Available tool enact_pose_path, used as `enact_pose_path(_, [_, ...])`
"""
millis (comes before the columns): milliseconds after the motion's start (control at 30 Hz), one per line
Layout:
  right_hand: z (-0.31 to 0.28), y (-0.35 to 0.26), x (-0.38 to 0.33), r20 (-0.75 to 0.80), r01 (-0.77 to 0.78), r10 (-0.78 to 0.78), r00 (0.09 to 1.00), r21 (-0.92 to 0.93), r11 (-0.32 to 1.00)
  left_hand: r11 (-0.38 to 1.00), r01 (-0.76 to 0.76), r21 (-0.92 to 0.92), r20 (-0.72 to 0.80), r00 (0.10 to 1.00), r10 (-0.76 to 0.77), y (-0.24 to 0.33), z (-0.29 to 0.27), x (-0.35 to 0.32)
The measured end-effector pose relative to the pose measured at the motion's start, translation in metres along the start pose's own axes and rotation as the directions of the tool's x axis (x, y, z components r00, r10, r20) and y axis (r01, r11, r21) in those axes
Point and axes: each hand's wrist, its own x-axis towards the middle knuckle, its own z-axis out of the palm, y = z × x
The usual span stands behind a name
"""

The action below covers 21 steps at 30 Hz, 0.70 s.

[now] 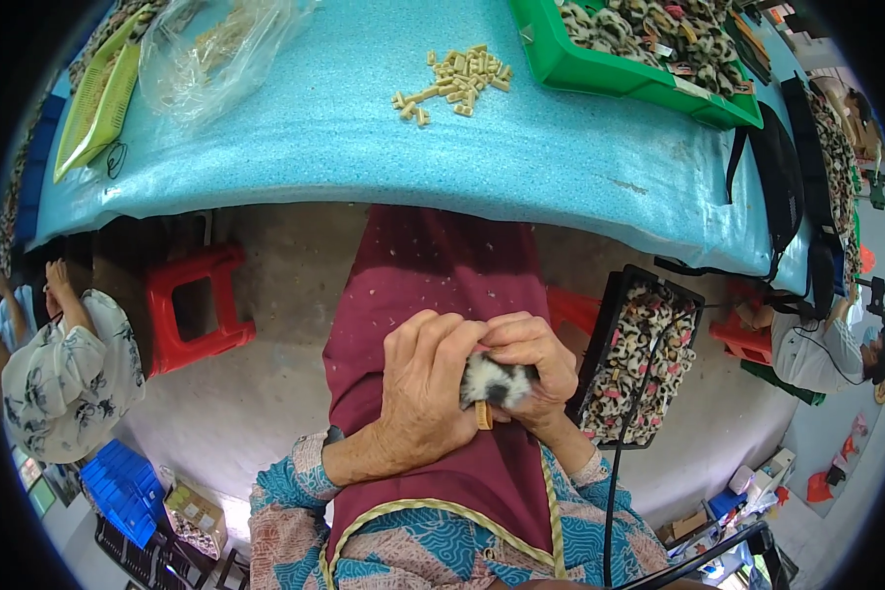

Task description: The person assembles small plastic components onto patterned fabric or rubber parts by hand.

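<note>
Over my maroon apron (433,265), my left hand (418,388) and my right hand (536,369) close together around a small furry black-and-white piece (495,383). A small tan peg (483,415) sticks out below it, between my fingers. Both hands hold the piece in my lap, below the edge of the blue table (364,147). On the table a heap of several tan pegs (457,79) lies apart from my hands.
A green tray (600,74) of spotted furry pieces sits at the table's back right, a clear plastic bag (211,49) and a lime mesh tray (98,93) at the left. A black crate (639,359) of spotted pieces stands by my right. A red stool (192,310) and seated people flank me.
</note>
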Motion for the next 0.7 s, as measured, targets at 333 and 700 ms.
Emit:
enact_pose_path(333, [-0.001,0.001,0.010,0.257,-0.182,0.236,0.937,-0.218,0.959,0.959,0.145,-0.242,0.111,0.986,-0.121,-0.037,-0.009,0.008])
enact_pose_path(700, [0.057,0.082,-0.013,0.171,-0.338,0.386,0.907,-0.252,0.907,0.990,0.135,0.041,-0.208,0.970,-0.124,-0.111,0.017,-0.013])
